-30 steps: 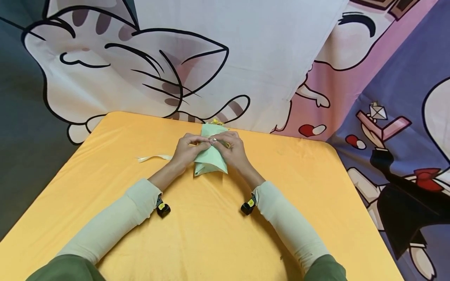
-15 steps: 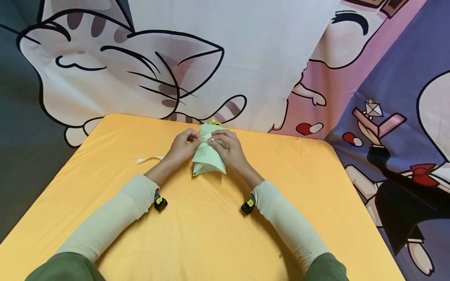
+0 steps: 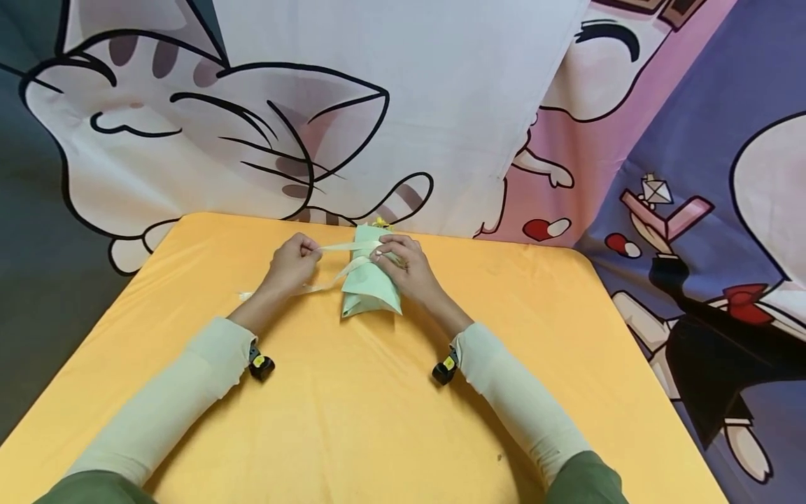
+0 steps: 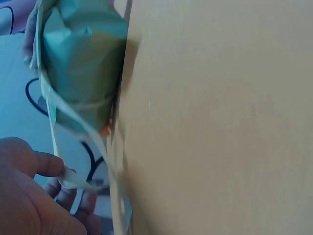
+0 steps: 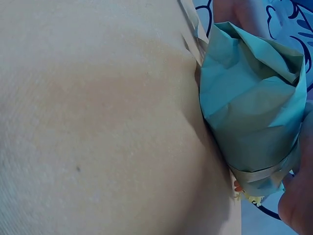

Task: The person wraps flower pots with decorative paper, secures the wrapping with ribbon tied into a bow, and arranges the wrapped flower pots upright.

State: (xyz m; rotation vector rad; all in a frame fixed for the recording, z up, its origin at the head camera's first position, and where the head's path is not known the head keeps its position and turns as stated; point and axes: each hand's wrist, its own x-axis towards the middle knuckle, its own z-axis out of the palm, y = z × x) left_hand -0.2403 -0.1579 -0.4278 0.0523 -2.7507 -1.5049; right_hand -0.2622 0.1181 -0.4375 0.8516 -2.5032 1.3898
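A bundle wrapped in light green paper lies near the far edge of the table, with small yellow flowers at its far end. A pale cream ribbon goes round its narrow part. Left of the bundle, my left hand pinches the ribbon between thumb and fingers, drawing one stretch out sideways. A second stretch of ribbon hangs loose toward the table in the left wrist view. My right hand pinches the ribbon against the bundle's right side; its fingertips partly cover the crossing.
The table is covered with a yellow-orange cloth. A loose ribbon end lies on it beyond the left forearm. Printed cartoon curtains stand right behind the table and along its right side.
My left hand has moved left from the bundle, pulling the ribbon out into a long stretch. My right hand has stayed at the bundle. The head view has shifted slightly.
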